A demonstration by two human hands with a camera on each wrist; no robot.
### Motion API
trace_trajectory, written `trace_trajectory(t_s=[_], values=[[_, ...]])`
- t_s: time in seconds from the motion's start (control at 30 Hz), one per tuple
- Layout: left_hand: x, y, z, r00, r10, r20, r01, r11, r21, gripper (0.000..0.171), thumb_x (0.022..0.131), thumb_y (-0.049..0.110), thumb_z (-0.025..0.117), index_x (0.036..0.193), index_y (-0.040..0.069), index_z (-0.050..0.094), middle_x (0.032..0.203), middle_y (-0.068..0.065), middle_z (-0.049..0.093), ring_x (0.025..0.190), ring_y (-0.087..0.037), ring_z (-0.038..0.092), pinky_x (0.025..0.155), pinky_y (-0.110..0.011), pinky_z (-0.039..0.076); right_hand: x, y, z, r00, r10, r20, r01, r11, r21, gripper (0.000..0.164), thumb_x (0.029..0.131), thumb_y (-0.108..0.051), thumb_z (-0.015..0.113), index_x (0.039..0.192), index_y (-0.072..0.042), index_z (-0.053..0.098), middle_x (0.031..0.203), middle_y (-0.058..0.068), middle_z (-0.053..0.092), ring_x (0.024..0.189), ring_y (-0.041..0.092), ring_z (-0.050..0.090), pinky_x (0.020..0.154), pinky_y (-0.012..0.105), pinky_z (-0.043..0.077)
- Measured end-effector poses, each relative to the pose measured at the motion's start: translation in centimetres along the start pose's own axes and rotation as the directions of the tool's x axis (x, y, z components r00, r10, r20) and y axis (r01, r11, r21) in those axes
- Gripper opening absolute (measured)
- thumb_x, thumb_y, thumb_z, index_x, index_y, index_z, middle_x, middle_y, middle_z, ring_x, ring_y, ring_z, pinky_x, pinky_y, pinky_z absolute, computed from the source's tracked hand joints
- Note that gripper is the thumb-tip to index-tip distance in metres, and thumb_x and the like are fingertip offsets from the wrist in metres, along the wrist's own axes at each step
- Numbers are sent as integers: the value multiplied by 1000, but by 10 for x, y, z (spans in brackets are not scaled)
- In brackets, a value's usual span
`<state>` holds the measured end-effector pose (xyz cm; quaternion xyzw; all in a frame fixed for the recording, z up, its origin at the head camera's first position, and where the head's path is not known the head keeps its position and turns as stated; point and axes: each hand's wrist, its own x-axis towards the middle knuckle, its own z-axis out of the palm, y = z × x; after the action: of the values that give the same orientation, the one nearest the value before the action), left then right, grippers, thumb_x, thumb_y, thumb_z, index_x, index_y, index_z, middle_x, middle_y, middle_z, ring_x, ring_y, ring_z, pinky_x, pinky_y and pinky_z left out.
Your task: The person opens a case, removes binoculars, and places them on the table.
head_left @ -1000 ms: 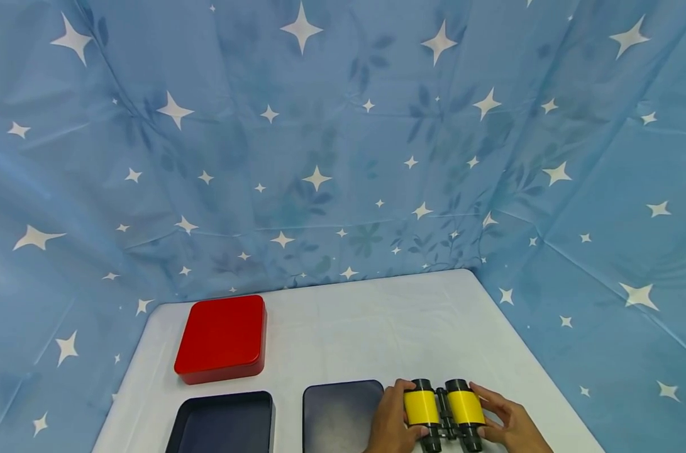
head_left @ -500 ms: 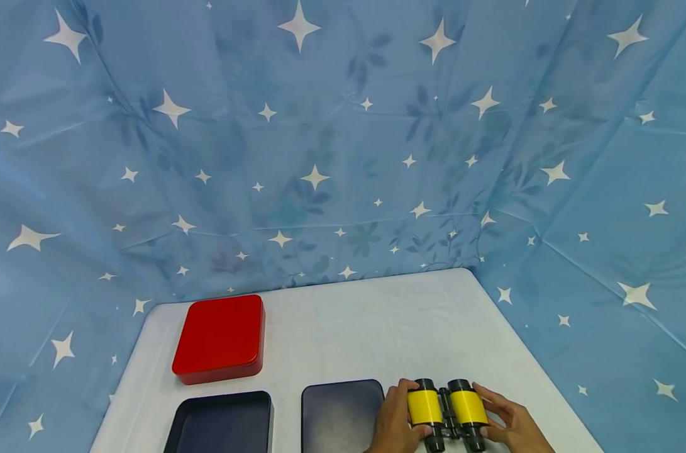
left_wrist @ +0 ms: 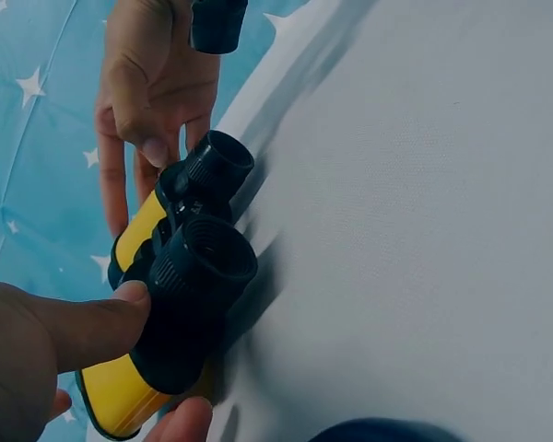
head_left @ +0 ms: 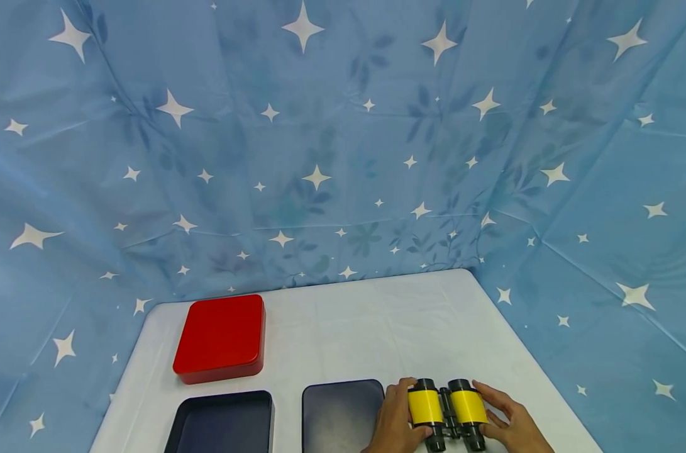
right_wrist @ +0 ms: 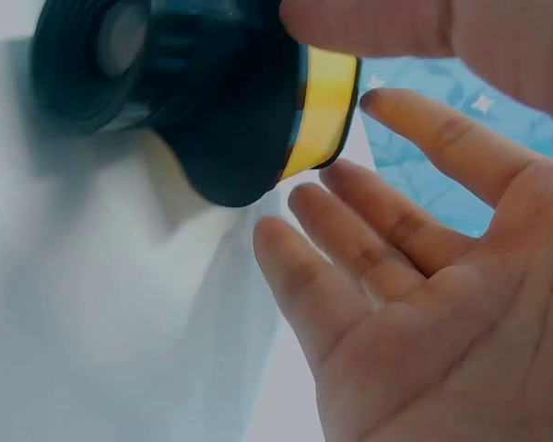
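A pair of black binoculars with yellow barrels (head_left: 425,407) sits on the right part of the table, eyepieces toward the person. My left hand (head_left: 392,420) holds the left barrel, its thumb at the eyepiece end and the index finger at the far end. In the left wrist view that thumb (left_wrist: 106,322) presses beside the black eyepiece (left_wrist: 219,253). My right hand (head_left: 511,420) spans the other barrel between thumb and index finger. The right wrist view shows its remaining fingers (right_wrist: 336,249) spread loosely below, off the yellow band (right_wrist: 323,106).
A dark grey flat tray or lid (head_left: 343,415) lies just left of the left hand. Farther left is a dark shallow tray (head_left: 268,415), with a closed red box (head_left: 221,336) behind it. A blue star-patterned curtain (head_left: 343,138) surrounds the white table (head_left: 348,333).
The binoculars and both hands have shifted very slightly to the right in the head view. The hold on the binoculars looks the same.
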<state>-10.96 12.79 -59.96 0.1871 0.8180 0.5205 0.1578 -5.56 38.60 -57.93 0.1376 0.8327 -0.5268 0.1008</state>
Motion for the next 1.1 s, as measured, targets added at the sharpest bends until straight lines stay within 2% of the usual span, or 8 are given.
trace_trajectory(t_s=[0.07, 0.2, 0.3, 0.43, 0.53, 0.7, 0.97, 1.1], values=[[0, 1, -3, 1000, 8, 4, -8, 1000, 13, 88, 73, 19, 89, 144, 27, 38, 123, -7, 49, 81, -8, 56, 68, -22, 49, 0, -5, 2, 1000, -1, -29, 0, 998, -56, 82, 81, -4, 75, 152, -2, 36, 157, 28, 28, 140, 56, 31, 103, 62, 40], [-2, 4, -10, 1000, 23, 10, -23, 997, 73, 89, 73, 24, 89, 145, 30, 36, 127, -8, 45, 100, -21, 60, 79, -35, 54, 1, -20, 5, 998, -30, -52, 22, 988, -151, 81, 80, -5, 75, 152, -5, 37, 156, 28, 30, 139, 58, 30, 104, 70, 31], [-4, 6, -17, 999, 34, 22, -36, 992, 125, 92, 74, 31, 89, 146, 38, 32, 129, -7, 43, 112, -29, 57, 86, -45, 53, 1, -32, 7, 995, -85, -45, 74, 973, -217, 78, 84, -12, 75, 152, -7, 38, 156, 28, 32, 140, 57, 29, 103, 75, 27], [-6, 6, -26, 996, 73, 43, -79, 978, 193, 97, 75, 40, 87, 149, 42, 25, 135, -7, 41, 119, -27, 50, 90, -46, 51, 0, -49, 11, 988, -149, -42, 129, 941, -312, 71, 91, -31, 72, 151, -9, 41, 154, 27, 38, 138, 58, 32, 98, 80, 30], [-7, 5, -33, 993, 98, 61, -109, 967, 230, 97, 78, 44, 83, 152, 40, 22, 143, -11, 38, 125, -30, 47, 91, -47, 52, 1, -59, 16, 988, -147, -41, 125, 933, -337, 72, 92, -44, 69, 151, -13, 43, 154, 26, 40, 138, 59, 32, 94, 81, 32], [-10, 3, -46, 991, 100, 88, -122, 949, 290, 93, 83, 49, 76, 155, 41, 18, 157, -17, 28, 138, -40, 39, 95, -58, 50, 2, -69, 29, 987, -158, -38, 138, 939, -317, 70, 91, -46, 68, 150, -18, 44, 155, 23, 37, 139, 58, 31, 94, 81, 33], [-20, 3, -70, 989, 120, 82, -144, 879, 454, 82, 90, 57, 63, 157, 40, 19, 165, -11, 20, 144, -37, 32, 106, -62, 40, 7, -81, 56, 934, -345, -87, 282, 866, -412, 62, 94, -45, 66, 147, -18, 50, 149, 17, 47, 133, 46, 41, 94, 78, 36], [-25, 0, -81, 985, 151, 81, -172, 867, 467, 78, 94, 56, 59, 158, 37, 19, 167, -11, 13, 148, -40, 26, 109, -66, 33, 11, -87, 68, 911, -400, -104, 318, 839, -441, 64, 93, -48, 65, 149, -21, 47, 147, 13, 50, 130, 40, 45, 94, 73, 38]])
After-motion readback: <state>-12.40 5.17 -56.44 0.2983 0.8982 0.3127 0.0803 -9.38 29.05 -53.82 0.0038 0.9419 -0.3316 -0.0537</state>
